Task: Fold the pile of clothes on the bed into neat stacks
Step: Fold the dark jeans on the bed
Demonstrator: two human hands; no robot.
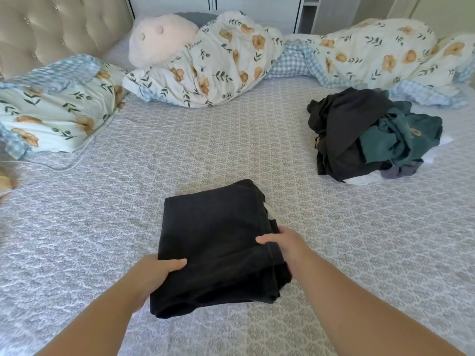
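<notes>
A folded black garment (216, 237) lies on the patterned bed sheet (102, 227) in front of me. My left hand (156, 273) grips its near left edge, thumb on top and fingers underneath. On the right side, my right hand (285, 246) holds the folded layers the same way, thumb over the fabric. A loose pile of unfolded clothes (370, 137), black, teal, grey and white, sits further back on the right.
A rumpled floral duvet (257, 60) runs along the far side of the bed. A floral pillow (59, 106) lies at the left, a pale plush toy (159, 39) at the back, and a thin cable (77, 163) crosses the sheet.
</notes>
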